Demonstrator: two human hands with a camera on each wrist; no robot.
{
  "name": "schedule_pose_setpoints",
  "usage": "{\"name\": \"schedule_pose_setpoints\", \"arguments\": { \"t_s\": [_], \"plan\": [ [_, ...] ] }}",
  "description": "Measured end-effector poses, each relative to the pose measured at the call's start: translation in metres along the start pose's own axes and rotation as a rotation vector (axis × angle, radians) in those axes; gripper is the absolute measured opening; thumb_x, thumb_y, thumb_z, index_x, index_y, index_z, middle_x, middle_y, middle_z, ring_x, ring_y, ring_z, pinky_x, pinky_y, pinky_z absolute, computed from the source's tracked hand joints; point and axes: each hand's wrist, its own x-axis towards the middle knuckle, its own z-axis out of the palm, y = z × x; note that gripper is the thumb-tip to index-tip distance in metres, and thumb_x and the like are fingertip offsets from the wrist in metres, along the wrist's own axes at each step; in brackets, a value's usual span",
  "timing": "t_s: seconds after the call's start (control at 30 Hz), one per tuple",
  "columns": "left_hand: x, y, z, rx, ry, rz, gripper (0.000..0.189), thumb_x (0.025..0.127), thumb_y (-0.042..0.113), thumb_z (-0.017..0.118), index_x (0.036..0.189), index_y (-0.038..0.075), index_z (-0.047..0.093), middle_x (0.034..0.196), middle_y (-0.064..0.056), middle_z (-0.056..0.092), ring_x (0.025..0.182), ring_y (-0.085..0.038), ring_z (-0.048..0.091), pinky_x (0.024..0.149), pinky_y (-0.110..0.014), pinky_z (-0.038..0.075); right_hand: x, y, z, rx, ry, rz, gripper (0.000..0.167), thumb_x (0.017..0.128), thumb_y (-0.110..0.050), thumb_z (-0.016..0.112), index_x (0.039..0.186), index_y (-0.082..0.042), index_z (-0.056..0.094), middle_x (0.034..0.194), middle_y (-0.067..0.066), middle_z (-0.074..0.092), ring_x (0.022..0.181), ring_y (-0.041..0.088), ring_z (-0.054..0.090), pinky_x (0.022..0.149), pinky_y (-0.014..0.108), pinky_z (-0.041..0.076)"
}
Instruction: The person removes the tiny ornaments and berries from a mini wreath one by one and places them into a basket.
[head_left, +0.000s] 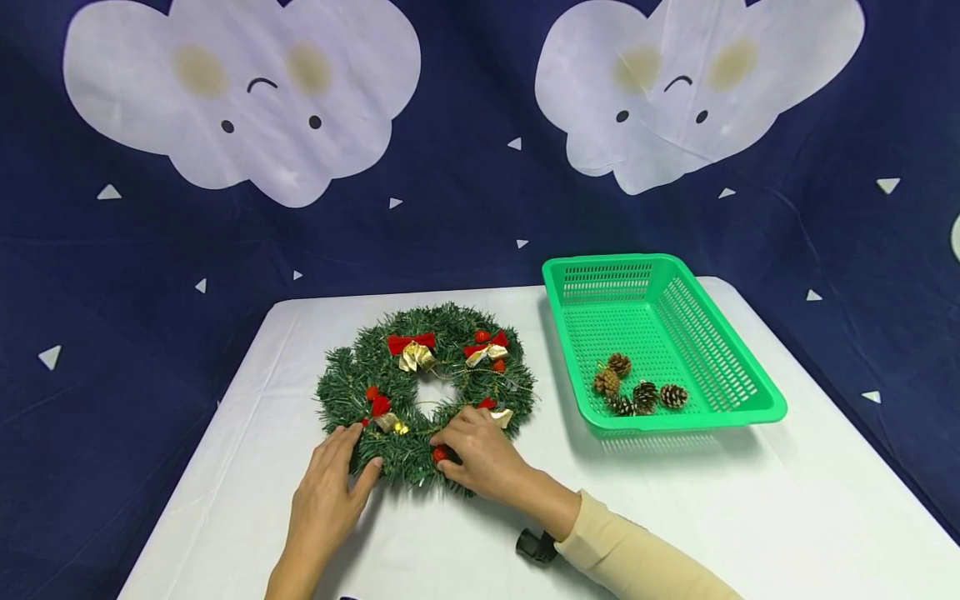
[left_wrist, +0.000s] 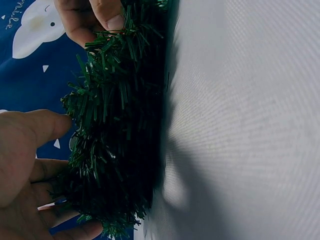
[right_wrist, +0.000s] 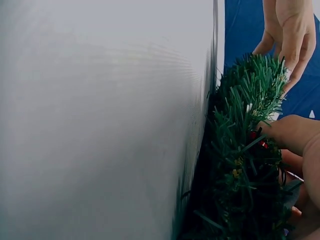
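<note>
A green tinsel wreath [head_left: 448, 321] lies flat on the white-covered table, trimmed with red and gold bows [head_left: 412, 342] and small red berry ornaments [head_left: 372, 392]. At its near edge, my right hand [head_left: 483, 457] pinches a red berry ornament [head_left: 438, 454] among the green sprigs. The right wrist view shows the thumb [right_wrist: 287, 131] pressed by the red bits, with the other fingers partly hidden behind. My left hand [head_left: 324, 493] rests on the near left side of the wreath, its fingers spread and fairly straight over the greenery.
To the right stands a green plastic basket [head_left: 675, 422] with several pine cones [head_left: 673, 396] in its near end. A small black object [head_left: 535, 547] sits beside the right sleeve. Behind the table hangs a dark blue cloth [head_left: 465, 233] with white clouds.
</note>
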Motion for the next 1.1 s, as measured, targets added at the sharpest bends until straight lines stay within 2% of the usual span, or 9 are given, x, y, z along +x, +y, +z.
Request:
{"name": "schedule_pose_setpoints", "arguments": {
  "t_s": [0.33, 0.6, 0.87, 1.1],
  "plan": [
    [0.001, 0.002, 0.000, 0.001, -0.008, -0.008, 0.057, 0.086, 0.028, 0.067, 0.133, 0.001, 0.051, 0.134, -0.021, 0.055, 0.127, -0.035, 0.047, 0.091, -0.058, 0.047, 0.000, 0.001, 0.002, -0.005, 0.004, -0.003, 0.024, 0.078, -0.029, 0.076, 0.100, -0.020, 0.071, 0.095, -0.009, 0.072, 0.090, 0.008, 0.055, 0.078, 0.025, 0.044],
    [-0.001, 0.002, 0.000, 0.005, -0.032, -0.031, 0.057, 0.087, 0.031, 0.066, 0.134, 0.003, 0.051, 0.136, -0.020, 0.053, 0.128, -0.034, 0.046, 0.092, -0.058, 0.047, 0.000, -0.002, -0.003, 0.082, -0.021, 0.067, 0.024, 0.080, -0.028, 0.074, 0.103, -0.020, 0.071, 0.098, -0.009, 0.071, 0.092, 0.008, 0.055, 0.082, 0.026, 0.045],
    [0.000, 0.002, -0.001, 0.006, -0.016, -0.020, 0.057, 0.087, 0.030, 0.066, 0.134, 0.002, 0.051, 0.135, -0.021, 0.053, 0.127, -0.035, 0.046, 0.092, -0.058, 0.046, 0.004, -0.003, -0.018, 0.220, 0.019, 0.123, 0.026, 0.081, -0.023, 0.073, 0.105, -0.017, 0.070, 0.102, -0.006, 0.071, 0.091, 0.008, 0.054, 0.079, 0.023, 0.048],
    [0.000, 0.002, 0.000, -0.001, -0.003, -0.009, 0.056, 0.087, 0.029, 0.066, 0.133, 0.001, 0.052, 0.134, -0.022, 0.054, 0.126, -0.036, 0.047, 0.093, -0.058, 0.046, 0.009, 0.002, -0.031, 0.234, 0.096, 0.124, 0.026, 0.079, -0.021, 0.075, 0.104, -0.015, 0.069, 0.097, -0.005, 0.071, 0.087, 0.006, 0.052, 0.075, 0.022, 0.047]
  ]
}}
